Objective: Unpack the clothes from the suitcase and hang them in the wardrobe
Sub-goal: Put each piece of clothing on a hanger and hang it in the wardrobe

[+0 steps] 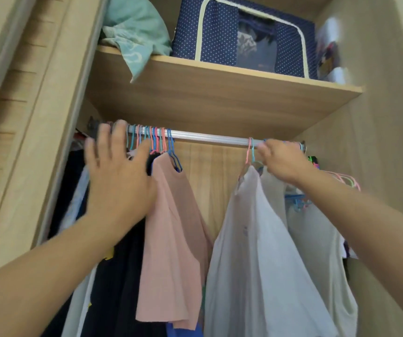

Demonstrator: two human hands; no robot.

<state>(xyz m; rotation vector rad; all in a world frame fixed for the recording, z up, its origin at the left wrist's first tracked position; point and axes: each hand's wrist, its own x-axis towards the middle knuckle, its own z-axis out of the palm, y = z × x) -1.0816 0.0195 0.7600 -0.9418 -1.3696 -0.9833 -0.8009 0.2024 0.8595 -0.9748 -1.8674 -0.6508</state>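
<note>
A silver rail [210, 138] runs across the open wardrobe under a wooden shelf [219, 93]. My left hand [116, 176] is spread flat, fingers straight, against the bunch of hangers [154, 139] and dark clothes at the rail's left end. A pink top [173, 222] hangs at the right edge of that bunch. My right hand [281, 160] grips the hanger of a white shirt [261, 251] just below the rail. A second pale garment [322, 244] hangs behind it. The suitcase is out of view.
On the shelf sit a teal cloth bundle [134, 32], a navy dotted storage box [244, 37] and blurred items [329, 52] at the right. Empty coloured hangers [341, 178] hang at the rail's right end. A bare stretch of rail lies between the two clothes groups.
</note>
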